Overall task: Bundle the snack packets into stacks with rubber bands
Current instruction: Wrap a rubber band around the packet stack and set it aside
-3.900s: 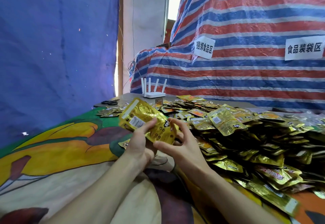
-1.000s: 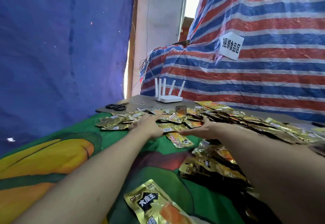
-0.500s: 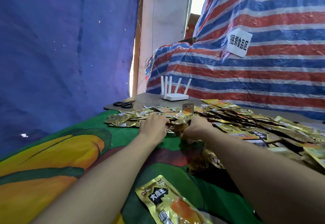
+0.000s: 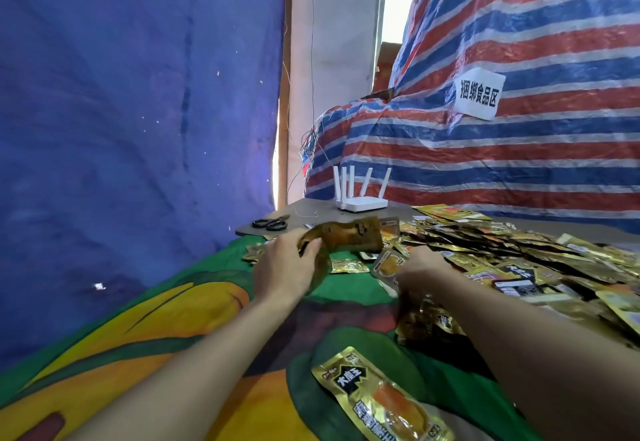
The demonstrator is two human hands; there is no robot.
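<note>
Gripping seemingly light, floppy, slick snack packets (image 4: 349, 238) by one end in curled left hand (image 4: 284, 272); cannot tell grip of right hand (image 4: 420, 267) at desk's far-edge pile (image 4: 519, 243).

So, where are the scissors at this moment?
In the head view, the black scissors lie on the grey table corner at the far left, left of the white router and just beyond the left hand.

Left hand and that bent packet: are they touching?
Touching. The head view shows the left hand with its fingers curled round one end of the bent packet.
</note>
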